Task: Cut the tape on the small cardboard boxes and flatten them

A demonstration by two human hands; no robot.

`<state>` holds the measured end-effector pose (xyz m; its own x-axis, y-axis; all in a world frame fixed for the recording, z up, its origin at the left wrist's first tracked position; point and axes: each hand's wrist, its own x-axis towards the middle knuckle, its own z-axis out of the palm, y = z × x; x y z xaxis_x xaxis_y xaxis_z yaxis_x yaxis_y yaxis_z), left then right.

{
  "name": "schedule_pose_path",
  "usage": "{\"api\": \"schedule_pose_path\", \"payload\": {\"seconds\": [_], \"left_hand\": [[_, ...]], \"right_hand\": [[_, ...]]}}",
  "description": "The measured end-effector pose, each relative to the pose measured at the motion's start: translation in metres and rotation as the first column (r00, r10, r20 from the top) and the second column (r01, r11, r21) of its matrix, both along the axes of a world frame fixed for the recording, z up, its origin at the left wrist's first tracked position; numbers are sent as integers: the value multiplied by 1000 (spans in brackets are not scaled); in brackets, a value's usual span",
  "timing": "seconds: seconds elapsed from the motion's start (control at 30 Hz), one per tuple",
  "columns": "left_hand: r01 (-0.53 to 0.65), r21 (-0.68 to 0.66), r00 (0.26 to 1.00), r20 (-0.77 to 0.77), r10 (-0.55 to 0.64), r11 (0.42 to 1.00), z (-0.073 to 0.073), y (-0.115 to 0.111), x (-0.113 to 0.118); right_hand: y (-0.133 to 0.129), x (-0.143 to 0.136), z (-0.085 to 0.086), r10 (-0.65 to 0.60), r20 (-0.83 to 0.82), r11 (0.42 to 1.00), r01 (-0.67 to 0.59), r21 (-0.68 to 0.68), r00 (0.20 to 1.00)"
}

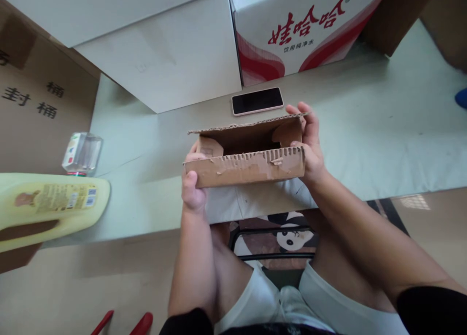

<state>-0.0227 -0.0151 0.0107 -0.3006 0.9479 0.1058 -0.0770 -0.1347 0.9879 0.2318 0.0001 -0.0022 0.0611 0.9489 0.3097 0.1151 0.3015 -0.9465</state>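
Both hands hold a small brown cardboard box (244, 172) over the front edge of the table. Its top is open toward me, with torn, corrugated edges, and what lies deep inside is too dark to make out. My left hand (194, 184) grips the left end, thumb on the front wall. At the right end, my right hand (308, 145) is closed around the side, its thumb on the near rim and fingers behind the far flap. Just beyond the box lies a phone (257, 101) with a dark screen.
A large white box (164, 57) and a white-and-red carton (292, 38) stand at the back of the pale-covered table (379, 130). To the left are a clear bottle (83, 153), a yellow jug (54, 203) lying flat, and a big brown carton (44, 91).
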Motion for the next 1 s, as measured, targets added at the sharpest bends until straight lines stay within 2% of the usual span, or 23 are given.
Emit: {"api": "schedule_pose_path", "payload": {"seconds": [0.17, 0.3, 0.4, 0.5, 0.63, 1.0], "left_hand": [[53, 134, 997, 43, -59, 990, -1, -2, 6], [114, 227, 986, 96, -139, 967, 2, 1, 6], [181, 233, 980, 38, -195, 955, -1, 5, -3], [268, 243, 963, -105, -249, 932, -5, 8, -13], [277, 273, 952, -209, -224, 921, -6, 10, -17], [195, 312, 960, -253, -117, 930, -4, 11, -13]], "right_hand": [[-1, 2, -7, 21, -48, 999, -20, 28, 999], [-3, 0, -4, 84, -86, 996, -83, 17, 993], [-4, -2, -4, 93, -142, 995, -87, 48, 985], [-4, -1, -8, 148, -211, 988, -134, 78, 966], [-3, 3, -12, 174, -202, 984, -165, 60, 964], [-6, 5, 0, 68, -178, 997, -62, 40, 982]]}}
